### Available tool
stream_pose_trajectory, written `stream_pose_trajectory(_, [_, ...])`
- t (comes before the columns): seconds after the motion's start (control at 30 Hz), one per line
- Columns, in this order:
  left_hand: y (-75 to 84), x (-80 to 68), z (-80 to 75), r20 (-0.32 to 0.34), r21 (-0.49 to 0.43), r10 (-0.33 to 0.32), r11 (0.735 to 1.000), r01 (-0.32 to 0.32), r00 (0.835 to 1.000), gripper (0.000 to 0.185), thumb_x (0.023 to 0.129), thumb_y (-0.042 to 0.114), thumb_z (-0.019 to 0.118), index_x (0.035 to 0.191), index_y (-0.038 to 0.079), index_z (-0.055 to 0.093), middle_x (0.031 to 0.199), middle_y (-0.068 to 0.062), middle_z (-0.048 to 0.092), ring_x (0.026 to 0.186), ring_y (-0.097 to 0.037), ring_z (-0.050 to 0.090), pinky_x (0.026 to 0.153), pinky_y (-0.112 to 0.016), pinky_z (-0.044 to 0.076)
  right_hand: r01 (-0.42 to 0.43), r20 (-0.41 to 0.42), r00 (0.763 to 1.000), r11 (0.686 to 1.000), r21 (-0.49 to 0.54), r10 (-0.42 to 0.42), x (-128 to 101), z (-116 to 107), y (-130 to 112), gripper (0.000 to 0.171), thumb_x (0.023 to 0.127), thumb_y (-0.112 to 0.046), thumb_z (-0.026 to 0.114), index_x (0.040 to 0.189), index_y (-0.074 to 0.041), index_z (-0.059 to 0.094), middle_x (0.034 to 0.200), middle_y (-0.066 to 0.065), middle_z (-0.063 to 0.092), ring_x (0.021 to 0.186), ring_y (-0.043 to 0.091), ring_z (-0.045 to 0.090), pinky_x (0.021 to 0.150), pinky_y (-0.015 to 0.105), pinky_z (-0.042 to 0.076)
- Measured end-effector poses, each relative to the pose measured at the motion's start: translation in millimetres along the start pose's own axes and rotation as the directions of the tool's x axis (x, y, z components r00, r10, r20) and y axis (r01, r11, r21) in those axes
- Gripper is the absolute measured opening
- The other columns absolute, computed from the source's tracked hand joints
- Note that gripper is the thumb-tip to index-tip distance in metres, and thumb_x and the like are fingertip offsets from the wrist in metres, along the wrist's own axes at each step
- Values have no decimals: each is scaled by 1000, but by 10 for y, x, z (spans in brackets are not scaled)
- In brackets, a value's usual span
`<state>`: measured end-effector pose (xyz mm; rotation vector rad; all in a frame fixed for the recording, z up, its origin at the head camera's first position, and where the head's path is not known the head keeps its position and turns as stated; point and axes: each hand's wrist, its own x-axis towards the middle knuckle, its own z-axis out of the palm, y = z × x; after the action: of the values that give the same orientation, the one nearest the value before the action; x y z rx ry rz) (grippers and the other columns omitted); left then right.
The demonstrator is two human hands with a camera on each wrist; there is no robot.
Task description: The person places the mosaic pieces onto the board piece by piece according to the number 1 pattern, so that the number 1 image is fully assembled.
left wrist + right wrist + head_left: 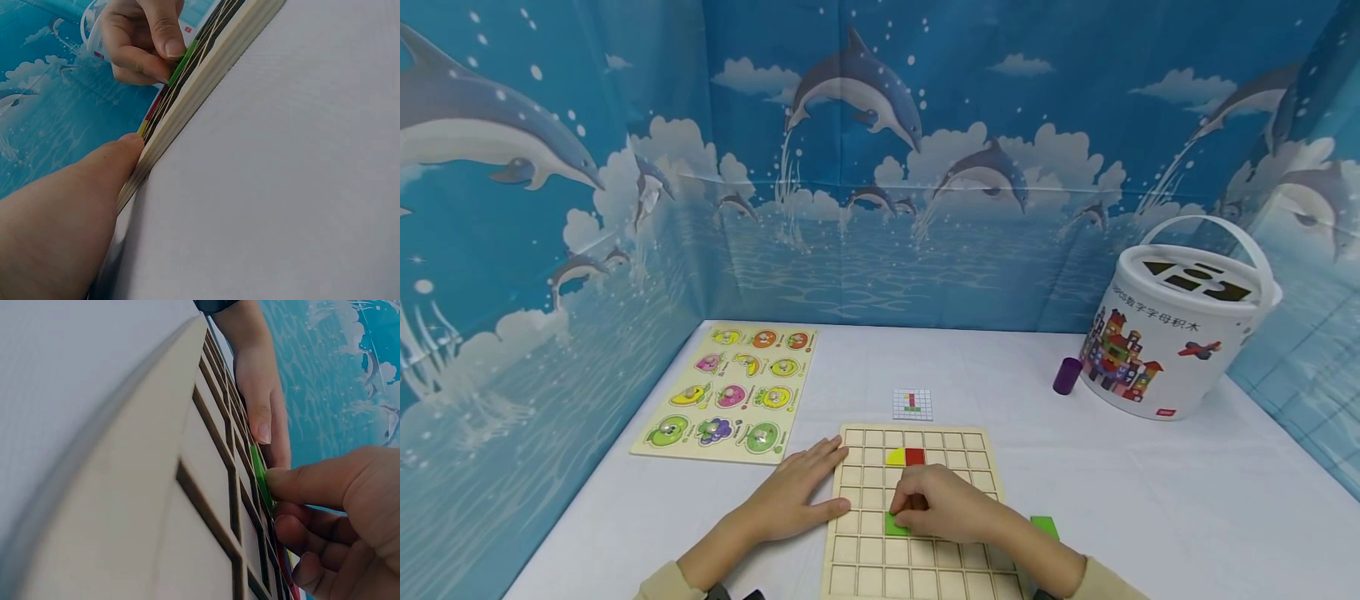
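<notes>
A wooden grid board (pixel 917 575) lies near the table's front edge, with a yellow piece (pixel 895 457) and a red piece (pixel 914 456) set in its upper rows. My right hand (pixel 934 502) rests on the board and pinches a green piece (pixel 894 525) against the grid; the same green piece (pixel 260 478) shows edge-on under my thumb. My left hand (pixel 801 492) lies flat with straight fingers against the board's left edge (pixel 187 119), thumb touching it. Another green piece (pixel 1045 527) lies on the table just right of the board.
A small pattern card (pixel 913 404) lies behind the board. A fruit peg puzzle (pixel 733 390) sits at the left. A white lidded bucket (pixel 1172 333) with a handle stands at the right, with a purple cylinder (pixel 1066 376) beside it. Dolphin-print walls surround the white table.
</notes>
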<state>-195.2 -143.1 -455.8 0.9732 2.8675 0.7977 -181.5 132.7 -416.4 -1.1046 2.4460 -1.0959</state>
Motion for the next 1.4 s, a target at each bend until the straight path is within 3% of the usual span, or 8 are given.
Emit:
stream_pose_trajectory(0.37, [20, -3, -6, -6, -1, 14, 1000, -14, 1000, 74, 95, 56, 53, 150, 9, 38, 158, -10, 29, 145, -32, 24, 114, -56, 21, -22, 26, 999, 997, 81, 20, -71, -99, 57, 6, 89, -14, 72, 92, -18, 73, 84, -12, 62, 72, 3, 57, 66, 22, 52])
stream_pose_trajectory(0.73, [12, 3, 1, 1, 1, 12, 1000, -12, 1000, 75, 95, 57, 52, 151, 9, 37, 158, -10, 28, 145, -31, 23, 114, -56, 21, -83, -7, 996, 972, 219, 87, -345, -272, 218, 4, 88, -9, 71, 92, -11, 71, 82, -3, 66, 69, 6, 55, 63, 21, 49])
stream_pose_trajectory(1.07, [0, -7, 0, -4, 10, 14, 1000, -14, 1000, 75, 94, 57, 52, 150, 9, 38, 158, -10, 29, 145, -31, 24, 114, -56, 21, -142, -40, 987, 961, 238, 156, -629, -456, 305, 6, 90, -10, 70, 92, -4, 69, 82, 0, 65, 71, 7, 56, 64, 21, 49])
stream_pose_trajectory(1.4, [3, -10, -2, -3, 1, 16, 1000, -16, 1000, 74, 95, 56, 53, 150, 9, 38, 158, -10, 29, 145, -32, 24, 113, -57, 21, -207, -69, 972, 956, 208, 226, -834, -614, 429, 8, 90, -12, 70, 93, -4, 69, 83, 1, 64, 72, 8, 56, 64, 21, 48])
